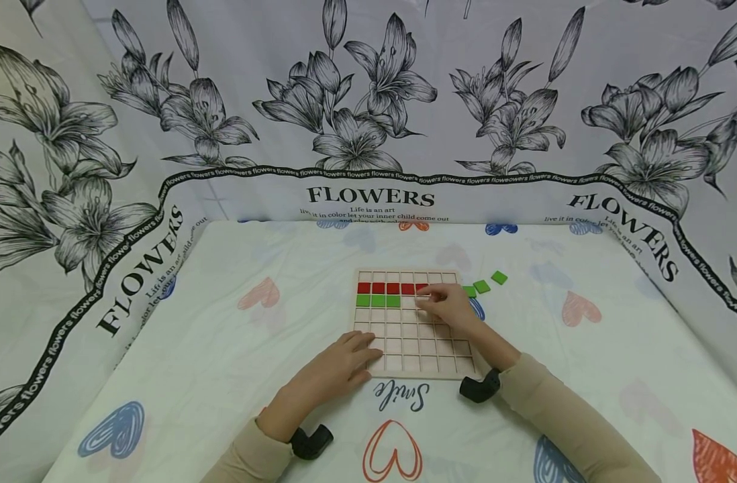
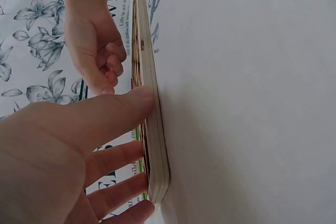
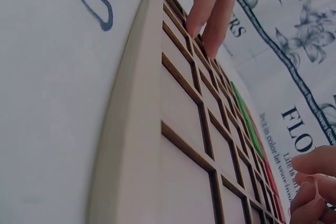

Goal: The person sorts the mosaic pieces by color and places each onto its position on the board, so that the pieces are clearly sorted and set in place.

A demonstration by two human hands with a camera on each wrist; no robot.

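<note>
A pale wooden grid board (image 1: 411, 345) lies flat on the cloth. Red square tiles (image 1: 393, 288) fill part of its second row from the far side, with three green tiles (image 1: 378, 301) in the row below. My left hand (image 1: 338, 362) rests at the near left corner, fingers fairly straight on the grid, thumb (image 2: 139, 100) against the near edge. Over the right end of the red row is my right hand (image 1: 447, 307), its fingers bent and thumb close to the forefinger (image 3: 310, 161). Whether a tile is between them is hidden.
Loose green tiles (image 1: 481, 287) lie on the cloth just beyond the board's right side, one of them (image 1: 499, 278) farther out. A black wrist mount (image 1: 480, 387) sits under each forearm. Behind the table hangs a flower-printed curtain (image 1: 368, 147).
</note>
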